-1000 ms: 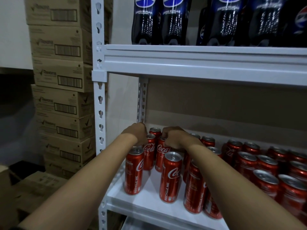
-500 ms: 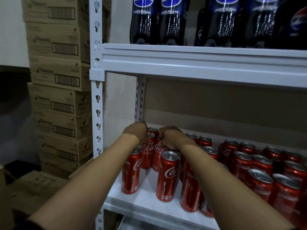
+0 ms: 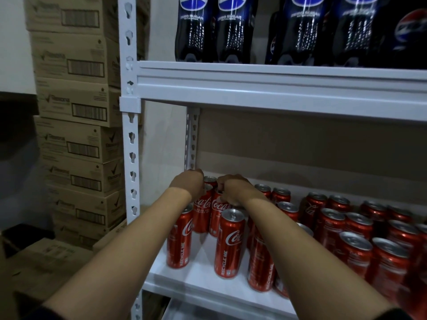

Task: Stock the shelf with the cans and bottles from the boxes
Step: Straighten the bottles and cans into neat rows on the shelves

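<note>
**Stockroom shelf, cans at left end**

White shelf board [image 3: 203, 277] carries red cola cans [image 3: 230, 243] upright, loose rows spreading right. Farther in, left hand [image 3: 188, 184] and right hand [image 3: 233, 189] sit close together, each curled over a can top in the back-left cluster. Above, dark cola bottles [image 3: 231, 31] stand on upper shelf [image 3: 277, 86]. Cardboard boxes [image 3: 78, 107] stacked at left, against wall.
</note>
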